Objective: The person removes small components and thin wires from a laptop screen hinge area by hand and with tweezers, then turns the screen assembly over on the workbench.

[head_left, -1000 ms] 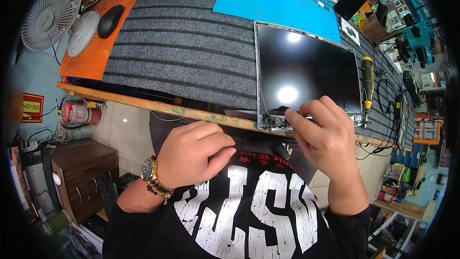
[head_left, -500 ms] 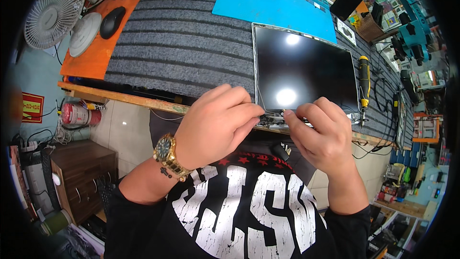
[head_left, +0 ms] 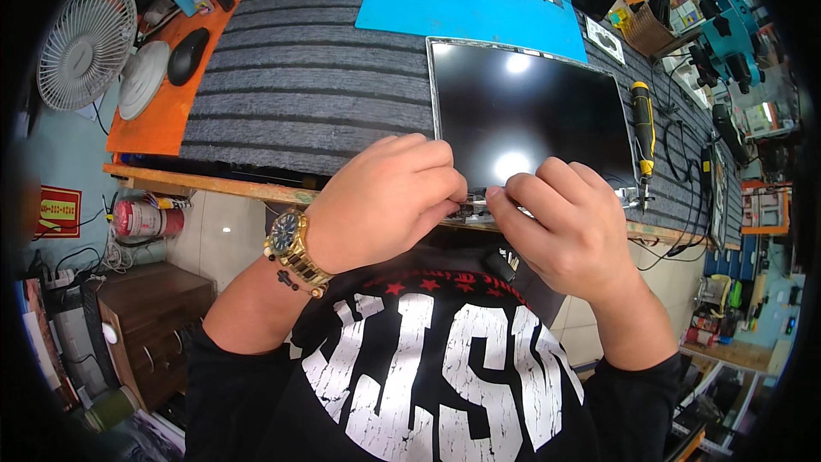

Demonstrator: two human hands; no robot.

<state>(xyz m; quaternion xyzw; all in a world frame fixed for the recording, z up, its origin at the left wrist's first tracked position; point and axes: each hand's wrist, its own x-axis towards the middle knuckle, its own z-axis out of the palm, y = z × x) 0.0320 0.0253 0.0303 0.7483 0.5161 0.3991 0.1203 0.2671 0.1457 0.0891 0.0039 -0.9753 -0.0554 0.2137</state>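
A bare laptop screen panel [head_left: 530,111], dark and glossy with a thin silvery frame, lies face up near the bench's front edge. My left hand [head_left: 386,198], with a gold watch [head_left: 287,231] at the wrist, pinches at the panel's lower left corner and covers it. Just to the right, my right hand [head_left: 560,222] has thumb and forefinger pressed together over the same lower border. Small dark and metallic parts [head_left: 481,204] show between the fingertips. Whatever either pinch holds is too small and covered to name.
To the panel's right lies a yellow and black screwdriver [head_left: 643,128], with black cables [head_left: 684,150] beyond. A blue work mat [head_left: 462,2] lies behind on the striped grey cloth [head_left: 299,77]. At left stand a black mouse [head_left: 188,56] and a white fan [head_left: 85,47].
The view has shifted slightly, moving the bench leftward in the picture. My fingertips are closer together, and my left hand now covers more of the panel's lower left corner.
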